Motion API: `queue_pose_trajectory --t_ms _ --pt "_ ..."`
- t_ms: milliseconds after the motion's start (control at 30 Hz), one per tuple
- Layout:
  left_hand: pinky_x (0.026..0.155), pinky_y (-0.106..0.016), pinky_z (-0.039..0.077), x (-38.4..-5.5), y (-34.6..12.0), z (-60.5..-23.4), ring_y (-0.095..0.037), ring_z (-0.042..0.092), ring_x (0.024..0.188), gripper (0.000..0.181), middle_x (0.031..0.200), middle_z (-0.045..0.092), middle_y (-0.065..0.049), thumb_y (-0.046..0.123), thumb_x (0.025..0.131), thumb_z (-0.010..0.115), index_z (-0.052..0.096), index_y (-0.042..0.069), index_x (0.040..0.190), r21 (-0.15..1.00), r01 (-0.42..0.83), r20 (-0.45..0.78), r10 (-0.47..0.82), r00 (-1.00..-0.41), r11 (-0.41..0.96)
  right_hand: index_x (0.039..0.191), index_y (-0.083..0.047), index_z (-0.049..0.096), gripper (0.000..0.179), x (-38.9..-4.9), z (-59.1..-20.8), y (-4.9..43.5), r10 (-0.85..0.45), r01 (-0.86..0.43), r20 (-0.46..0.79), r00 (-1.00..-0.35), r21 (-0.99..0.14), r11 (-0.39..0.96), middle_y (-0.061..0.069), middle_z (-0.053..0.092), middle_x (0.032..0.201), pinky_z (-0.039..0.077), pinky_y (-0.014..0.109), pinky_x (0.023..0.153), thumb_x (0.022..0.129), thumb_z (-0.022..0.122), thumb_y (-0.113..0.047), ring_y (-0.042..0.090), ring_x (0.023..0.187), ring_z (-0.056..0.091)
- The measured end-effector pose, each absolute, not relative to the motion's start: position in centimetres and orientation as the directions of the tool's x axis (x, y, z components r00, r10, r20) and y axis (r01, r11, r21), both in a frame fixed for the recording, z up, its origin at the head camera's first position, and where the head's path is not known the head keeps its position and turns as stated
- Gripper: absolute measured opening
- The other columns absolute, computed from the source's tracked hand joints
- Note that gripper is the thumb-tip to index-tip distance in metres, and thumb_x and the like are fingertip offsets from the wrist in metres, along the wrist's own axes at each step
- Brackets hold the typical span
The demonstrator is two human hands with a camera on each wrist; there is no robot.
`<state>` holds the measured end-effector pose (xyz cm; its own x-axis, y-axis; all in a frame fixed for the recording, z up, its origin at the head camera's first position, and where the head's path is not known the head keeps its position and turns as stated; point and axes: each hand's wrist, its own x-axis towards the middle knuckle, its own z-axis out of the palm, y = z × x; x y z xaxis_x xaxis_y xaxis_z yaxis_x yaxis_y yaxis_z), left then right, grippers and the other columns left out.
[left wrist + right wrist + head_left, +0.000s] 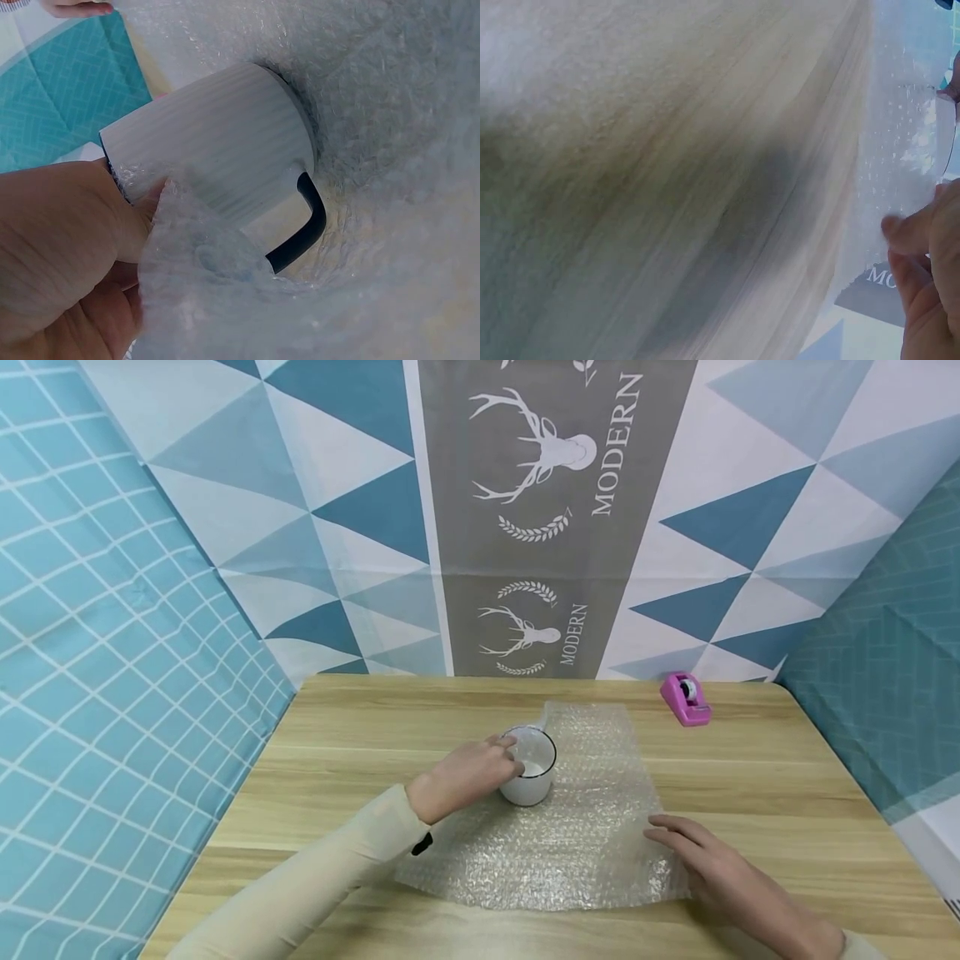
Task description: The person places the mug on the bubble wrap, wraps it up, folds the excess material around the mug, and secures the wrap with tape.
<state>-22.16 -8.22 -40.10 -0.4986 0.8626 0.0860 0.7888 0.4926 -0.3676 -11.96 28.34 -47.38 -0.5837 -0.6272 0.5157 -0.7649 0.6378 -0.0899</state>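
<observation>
A white mug [527, 790] with a dark rim stands on a sheet of bubble wrap [592, 827]. Its dark handle [315, 225] shows in the left wrist view, where part of the wrap rises beside the mug. My left hand [468, 777] is at the mug's rim, fingertips dipping inside, and pinches an edge of the wrap there; the wrap partly hides the fingertips. At the sheet's right edge, my right hand [712, 864] touches the wrap with fairly straight fingers. In the right wrist view, its thumb and fingers [907, 236] lie against the translucent sheet.
A pink tape dispenser [686, 700] sits at the back right of the wooden table [360, 752]. Patterned cloth [540, 527] hangs behind the table, with blue checked cloth [135, 593] along the left side.
</observation>
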Motion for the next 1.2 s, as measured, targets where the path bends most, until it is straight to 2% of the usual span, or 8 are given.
queue_pose_trajectory --t_ms 167,333,533,700,833,967,1067,1200 --pt "0.108 -0.037 0.052 -22.2 -8.2 -40.3 -0.023 0.067 0.124 0.018 0.107 0.079 0.001 0.008 0.091 0.074 0.077 0.018 0.106 -0.361 0.788 0.096 0.860 -0.501 0.499 0.117 -0.007 0.071 0.052 -12.5 -47.4 28.3 -0.623 -0.814 0.588 -0.516 -0.110 0.571 0.006 0.068 0.119 0.032 0.003 0.111 0.113 0.025 -0.030 0.009 0.116 0.061" --pt "0.110 -0.038 0.051 -22.2 -8.4 -40.3 -0.024 0.067 0.124 0.018 0.107 0.079 0.000 0.007 0.092 0.073 0.077 0.017 0.107 -0.360 0.791 0.096 0.863 -0.497 0.495 0.111 -0.009 0.072 0.049 -12.9 -46.9 28.3 -0.632 -0.834 0.605 -0.485 -0.101 0.543 0.004 0.068 0.118 0.034 0.005 0.111 0.114 0.027 -0.028 0.012 0.114 0.062" --pt "0.079 -0.031 0.063 -22.4 -8.6 -40.3 -0.022 0.072 0.108 0.015 0.093 0.076 -0.002 0.000 0.096 0.065 0.064 0.011 0.107 -0.354 0.803 0.152 0.877 -0.456 0.479 0.107 -0.008 0.072 0.049 -13.4 -46.3 28.1 -0.632 -0.848 0.637 -0.442 -0.068 0.525 0.006 0.070 0.114 0.035 0.006 0.111 0.113 0.027 -0.025 0.018 0.107 0.065" --pt "0.065 -0.026 0.061 -22.6 -8.9 -40.4 -0.021 0.073 0.099 0.014 0.098 0.074 -0.004 0.001 0.097 0.063 0.063 0.012 0.105 -0.369 0.799 0.165 0.879 -0.447 0.475 0.105 -0.007 0.072 0.048 -13.6 -45.4 27.7 -0.626 -0.856 0.648 -0.433 -0.078 0.511 0.005 0.070 0.112 0.038 0.007 0.110 0.114 0.028 -0.023 0.014 0.110 0.064" --pt "0.055 -0.019 0.052 -22.9 -8.9 -40.1 -0.013 0.067 0.082 0.018 0.096 0.069 -0.001 0.001 0.096 0.065 0.069 0.017 0.101 -0.349 0.811 0.163 0.882 -0.441 0.470 0.106 -0.006 0.072 0.045 -13.6 -44.4 27.4 -0.611 -0.857 0.653 -0.447 -0.117 0.502 0.007 0.071 0.113 0.038 0.007 0.110 0.113 0.031 -0.022 0.009 0.116 0.061" --pt "0.058 -0.020 0.053 -23.1 -8.8 -39.9 -0.011 0.065 0.076 0.017 0.090 0.067 0.002 0.002 0.093 0.069 0.071 0.018 0.099 -0.364 0.815 0.166 0.892 -0.419 0.451 0.105 -0.006 0.074 0.045 -13.8 -43.7 27.1 -0.595 -0.860 0.679 -0.429 -0.105 0.500 0.007 0.072 0.112 0.038 0.007 0.109 0.113 0.033 -0.023 0.010 0.114 0.063" --pt "0.067 -0.022 0.054 -23.1 -8.7 -39.9 -0.010 0.065 0.077 0.011 0.086 0.071 0.006 0.010 0.091 0.072 0.072 0.021 0.094 -0.460 0.777 0.183 0.902 -0.391 0.430 0.105 -0.007 0.075 0.045 -14.0 -43.2 26.9 -0.592 -0.863 0.696 -0.405 -0.078 0.499 0.006 0.073 0.112 0.039 0.007 0.109 0.113 0.033 -0.023 0.013 0.110 0.065" --pt "0.070 -0.024 0.045 -23.0 -8.6 -39.9 -0.008 0.062 0.081 0.008 0.084 0.072 0.016 0.023 0.089 0.074 0.074 0.029 0.084 -0.559 0.715 0.218 0.906 -0.362 0.420 0.104 -0.007 0.075 0.043 -14.3 -42.6 26.6 -0.591 -0.871 0.703 -0.395 -0.083 0.484 0.006 0.073 0.112 0.040 0.007 0.108 0.113 0.036 -0.023 0.015 0.108 0.066"
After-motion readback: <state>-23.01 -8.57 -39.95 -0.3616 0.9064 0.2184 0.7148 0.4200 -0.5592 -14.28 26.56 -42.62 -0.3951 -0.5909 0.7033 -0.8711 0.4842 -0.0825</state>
